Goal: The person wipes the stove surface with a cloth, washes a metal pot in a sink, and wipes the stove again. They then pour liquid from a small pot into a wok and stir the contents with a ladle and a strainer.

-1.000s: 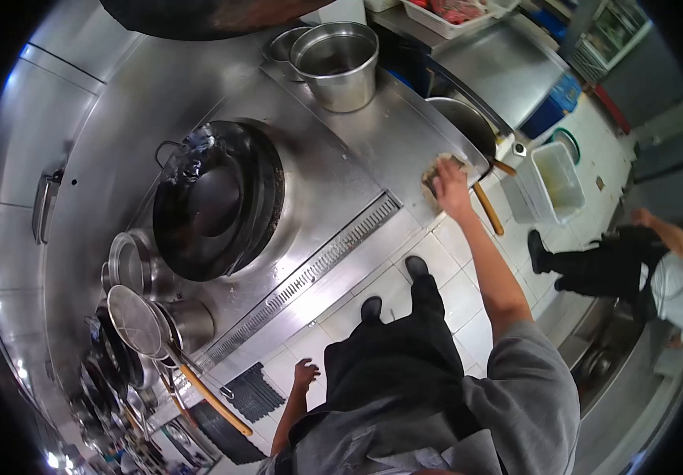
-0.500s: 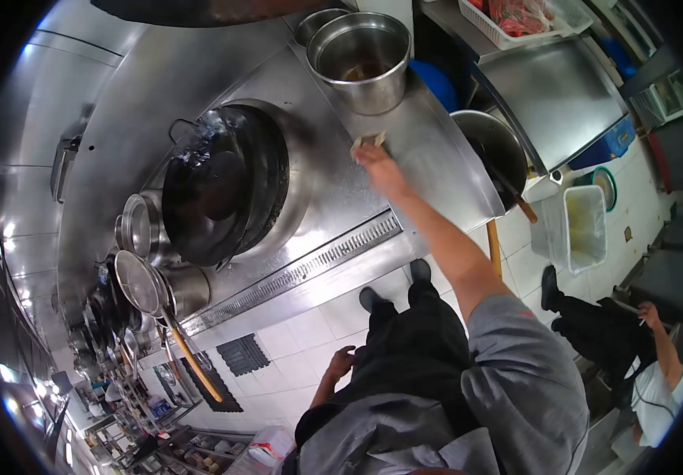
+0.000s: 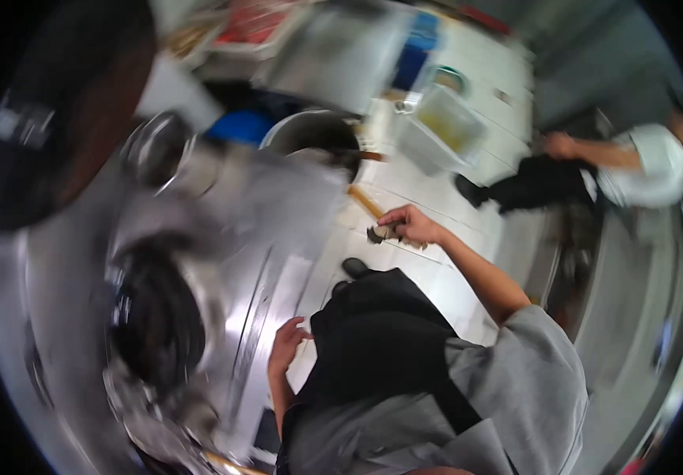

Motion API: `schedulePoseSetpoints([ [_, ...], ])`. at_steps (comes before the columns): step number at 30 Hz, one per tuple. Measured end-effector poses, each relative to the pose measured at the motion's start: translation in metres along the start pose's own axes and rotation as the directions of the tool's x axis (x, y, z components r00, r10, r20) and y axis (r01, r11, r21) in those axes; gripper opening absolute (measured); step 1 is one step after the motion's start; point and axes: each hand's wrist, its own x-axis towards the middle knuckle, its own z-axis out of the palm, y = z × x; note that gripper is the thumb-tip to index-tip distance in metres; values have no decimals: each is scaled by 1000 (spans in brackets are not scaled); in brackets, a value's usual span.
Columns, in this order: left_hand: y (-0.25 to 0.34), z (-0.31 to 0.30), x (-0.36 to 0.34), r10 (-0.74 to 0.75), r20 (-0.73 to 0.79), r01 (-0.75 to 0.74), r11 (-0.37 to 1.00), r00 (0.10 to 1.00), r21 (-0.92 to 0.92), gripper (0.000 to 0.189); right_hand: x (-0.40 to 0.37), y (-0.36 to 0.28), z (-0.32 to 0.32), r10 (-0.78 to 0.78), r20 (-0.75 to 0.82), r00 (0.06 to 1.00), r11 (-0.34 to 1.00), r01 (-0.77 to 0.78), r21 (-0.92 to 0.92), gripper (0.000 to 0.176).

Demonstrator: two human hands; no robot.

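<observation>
My right hand (image 3: 413, 225) is closed on a crumpled, pale and dark cloth (image 3: 391, 233), held over the tiled floor beside the end of the steel counter. A wooden handle (image 3: 366, 202) shows just beyond it. Low beside my apron, my left hand (image 3: 288, 340) hangs near the counter's front edge, its fingers a little apart and nothing in them. The steel counter (image 3: 262, 198) is blurred by motion, with a dark wok (image 3: 155, 313) on its left part and a steel pot (image 3: 159, 150) at its far end.
Past the counter's end stands a large pot (image 3: 306, 134). A white bin (image 3: 444, 127) is on the floor (image 3: 468, 229). At the right, a co-worker in a white shirt (image 3: 646, 166) stands by steel equipment. A tray of red food (image 3: 254, 22) is at the top.
The view has swung to the right and blurred. My right hand has left the counter top with the cloth and is now over the floor. My left hand shows more fully beside the apron.
</observation>
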Motion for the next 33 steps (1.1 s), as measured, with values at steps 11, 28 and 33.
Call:
schedulePoseSetpoints([
  [11,122,-93,109,362,10,-352,912,932,-209,34,-489,321,127,528,-845,-83,482,-790,378,18],
  [28,183,-386,289,522,-552,-740,598,651,-308,10,-477,280,253,616,-761,204,718,-543,436,17],
  [33,162,-376,196,440,-493,-660,519,751,-543,17,-492,237,171,422,-905,59,760,-567,317,21],
])
